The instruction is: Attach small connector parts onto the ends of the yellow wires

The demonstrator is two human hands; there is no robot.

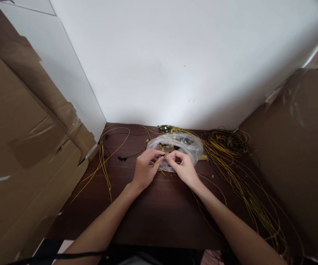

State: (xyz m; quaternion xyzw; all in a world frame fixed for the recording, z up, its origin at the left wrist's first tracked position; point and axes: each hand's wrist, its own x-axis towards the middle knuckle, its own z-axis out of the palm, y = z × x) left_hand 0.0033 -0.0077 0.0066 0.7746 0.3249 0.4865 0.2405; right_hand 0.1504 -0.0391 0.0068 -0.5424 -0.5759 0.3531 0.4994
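Note:
My left hand [145, 167] and my right hand [183, 167] meet fingertip to fingertip over the front of a clear plastic bag [196, 147]. Both are closed in a pinch. Between the left fingers is a small dark piece with a thin yellow wire. Whatever the right fingertips pinch is too small to name. Small yellow and black pieces [168, 146] show in the bag's opening, just beyond the fingers.
Yellow wires [241, 187] run down the right side from a coiled bundle [226, 141]. More wires [101, 162] lie at left, near black connectors [122, 158]. Cardboard panels [23, 147] [294, 147] flank the brown table [159, 213], with a white wall [175, 66] behind.

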